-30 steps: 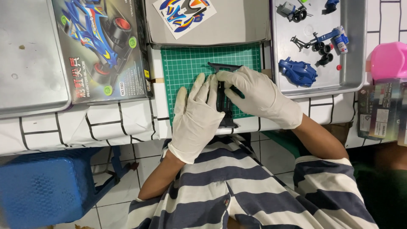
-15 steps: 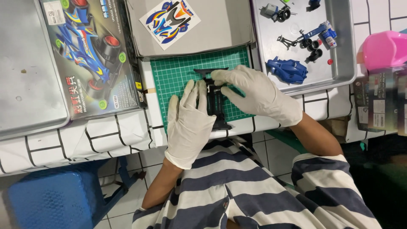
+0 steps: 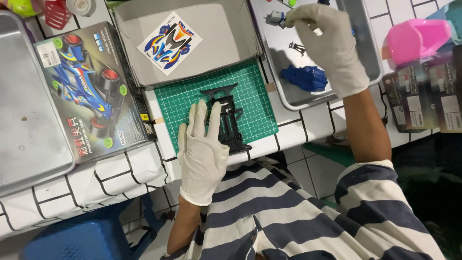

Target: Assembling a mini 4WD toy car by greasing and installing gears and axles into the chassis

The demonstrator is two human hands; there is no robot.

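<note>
A black toy-car chassis (image 3: 232,119) lies on a green cutting mat (image 3: 183,103) at the table's near edge. My left hand (image 3: 202,154), in a white glove, lies flat with fingers spread, its fingertips resting on the chassis's left side. My right hand (image 3: 327,43), also gloved, is over the metal tray (image 3: 293,103) at the upper right, fingers curled down among small parts. A tiny white bit shows at its fingertips; whether it is gripped is unclear. A blue car part (image 3: 304,78) and a small black part (image 3: 296,47) lie in that tray.
A grey box lid (image 3: 226,43) holding a colourful sticker sheet (image 3: 169,43) sits behind the mat. A toy-car kit box (image 3: 91,91) and another metal tray (image 3: 24,120) are to the left. A pink container (image 3: 416,38) stands far right; a blue stool (image 3: 72,238) is below.
My right hand has left the chassis and moved up right over the parts tray. My left hand stays by the chassis, now with fingers laid flat.
</note>
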